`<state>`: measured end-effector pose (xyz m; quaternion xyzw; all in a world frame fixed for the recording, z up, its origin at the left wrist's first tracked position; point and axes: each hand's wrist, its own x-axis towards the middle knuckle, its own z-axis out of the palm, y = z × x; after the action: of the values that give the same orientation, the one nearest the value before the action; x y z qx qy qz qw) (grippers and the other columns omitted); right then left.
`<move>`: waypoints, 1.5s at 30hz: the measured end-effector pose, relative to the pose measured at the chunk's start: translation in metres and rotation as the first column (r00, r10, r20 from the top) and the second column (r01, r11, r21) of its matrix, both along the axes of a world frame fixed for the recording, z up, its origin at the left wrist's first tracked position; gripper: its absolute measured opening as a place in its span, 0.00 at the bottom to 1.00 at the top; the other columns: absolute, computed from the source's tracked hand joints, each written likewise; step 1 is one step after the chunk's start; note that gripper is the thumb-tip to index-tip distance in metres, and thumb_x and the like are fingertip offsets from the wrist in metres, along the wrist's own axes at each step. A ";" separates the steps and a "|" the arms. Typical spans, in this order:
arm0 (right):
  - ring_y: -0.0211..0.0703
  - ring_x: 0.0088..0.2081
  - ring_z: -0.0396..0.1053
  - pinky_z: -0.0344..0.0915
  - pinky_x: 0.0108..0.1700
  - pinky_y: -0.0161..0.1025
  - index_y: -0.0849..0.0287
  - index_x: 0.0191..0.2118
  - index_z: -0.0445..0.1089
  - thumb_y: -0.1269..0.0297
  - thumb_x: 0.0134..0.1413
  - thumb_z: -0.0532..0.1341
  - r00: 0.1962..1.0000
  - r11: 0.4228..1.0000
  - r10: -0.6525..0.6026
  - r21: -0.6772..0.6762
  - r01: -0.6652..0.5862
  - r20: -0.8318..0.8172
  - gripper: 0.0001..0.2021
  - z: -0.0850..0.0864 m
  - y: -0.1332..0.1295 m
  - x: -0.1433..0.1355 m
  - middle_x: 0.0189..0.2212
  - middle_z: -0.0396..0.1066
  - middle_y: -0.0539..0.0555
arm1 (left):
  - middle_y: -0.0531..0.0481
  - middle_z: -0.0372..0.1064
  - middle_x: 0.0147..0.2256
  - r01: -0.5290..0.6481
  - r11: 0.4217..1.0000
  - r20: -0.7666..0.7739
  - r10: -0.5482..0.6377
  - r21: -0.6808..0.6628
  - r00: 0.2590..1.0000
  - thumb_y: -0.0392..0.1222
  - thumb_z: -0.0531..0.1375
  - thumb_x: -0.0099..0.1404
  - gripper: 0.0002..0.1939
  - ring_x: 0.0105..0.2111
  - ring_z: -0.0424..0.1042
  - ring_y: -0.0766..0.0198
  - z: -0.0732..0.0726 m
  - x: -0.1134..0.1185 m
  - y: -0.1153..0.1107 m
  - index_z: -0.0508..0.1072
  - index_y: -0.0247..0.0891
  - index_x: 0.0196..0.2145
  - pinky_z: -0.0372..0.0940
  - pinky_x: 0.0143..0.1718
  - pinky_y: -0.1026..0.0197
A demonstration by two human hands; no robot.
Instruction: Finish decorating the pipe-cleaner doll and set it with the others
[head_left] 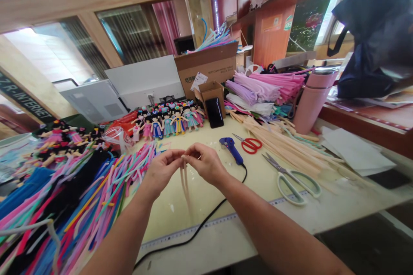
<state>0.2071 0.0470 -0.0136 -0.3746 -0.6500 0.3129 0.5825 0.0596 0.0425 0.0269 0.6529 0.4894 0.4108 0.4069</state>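
Both hands meet above the middle of the pale yellow mat. My left hand pinches the top of some beige pipe cleaners, and my right hand pinches them at the same spot, its fingertips touching the left ones. The beige strands hang down below the fingers, their lower ends blurred. To the right of my right hand lies a blue glue gun with a black cord. Beyond it are red-handled scissors, and farther right, scissors with pale green handles.
Colorful pipe cleaners pile up at the left. Several small dolls stand at the back beside a phone and cardboard box. Beige pipe cleaners and a pink bottle are at the right. A ruler crosses the front.
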 end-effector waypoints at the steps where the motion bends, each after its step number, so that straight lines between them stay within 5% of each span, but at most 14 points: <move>1: 0.35 0.27 0.65 0.62 0.30 0.33 0.58 0.29 0.67 0.66 0.50 0.62 0.999 0.999 0.037 -0.038 -0.039 -0.035 0.03 0.000 0.001 0.000 0.25 0.69 0.47 | 0.48 0.77 0.32 -0.017 1.000 -0.014 0.017 0.016 1.000 0.47 0.65 0.50 0.15 0.31 0.74 0.60 0.000 -0.001 0.000 0.75 0.36 0.34 0.68 0.38 0.56; 6: 0.33 0.24 0.63 0.62 0.27 0.33 0.59 0.28 0.66 0.64 0.50 0.61 0.990 0.972 0.113 -0.194 -0.128 -0.086 0.05 -0.001 0.005 0.002 0.23 0.67 0.46 | 0.49 0.76 0.29 -0.036 0.996 -0.102 0.044 0.077 0.994 0.47 0.62 0.53 0.13 0.31 0.74 0.60 0.000 -0.005 0.001 0.77 0.37 0.34 0.69 0.38 0.57; 16: 0.34 0.24 0.62 0.59 0.26 0.33 0.60 0.28 0.69 0.62 0.48 0.63 0.988 0.969 0.129 -0.204 -0.143 -0.081 0.06 -0.006 0.006 -0.002 0.22 0.67 0.47 | 0.52 0.73 0.24 -0.064 0.986 -0.272 0.104 0.154 0.957 0.48 0.60 0.55 0.10 0.27 0.71 0.62 0.004 -0.002 -0.003 0.75 0.39 0.28 0.65 0.32 0.61; 24: 0.38 0.32 0.64 0.60 0.36 0.35 0.58 0.28 0.68 0.74 0.51 0.57 0.978 0.983 -0.093 0.171 0.061 0.186 0.05 -0.003 0.001 0.005 0.28 0.66 0.51 | 0.53 0.69 0.21 0.005 0.994 -0.351 0.035 0.113 0.936 0.51 0.57 0.57 0.13 0.24 0.68 0.63 0.006 -0.002 0.002 0.72 0.38 0.25 0.62 0.29 0.61; 32: 0.34 0.25 0.59 0.56 0.28 0.33 0.58 0.28 0.64 0.59 0.45 0.65 0.996 0.984 0.086 -0.159 -0.086 -0.009 0.11 -0.002 0.003 0.001 0.23 0.65 0.45 | 0.52 0.71 0.23 -0.080 0.991 -0.216 0.101 0.103 0.971 0.50 0.60 0.53 0.12 0.26 0.68 0.64 0.006 0.000 0.002 0.73 0.38 0.26 0.63 0.30 0.62; 45: 0.32 0.21 0.61 0.57 0.23 0.31 0.59 0.31 0.63 0.53 0.40 0.69 0.877 0.870 0.299 -0.271 -0.413 -0.376 0.19 0.002 0.002 0.000 0.20 0.65 0.45 | 0.53 0.71 0.29 0.030 0.999 -0.151 -0.025 0.030 0.988 0.46 0.61 0.52 0.12 0.29 0.70 0.63 0.006 -0.002 -0.001 0.70 0.38 0.32 0.64 0.34 0.60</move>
<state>0.2068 0.0494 -0.0120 -0.2859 -0.5400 0.5812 0.5375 0.0572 0.0417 0.0333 0.6951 0.5030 0.3626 0.3638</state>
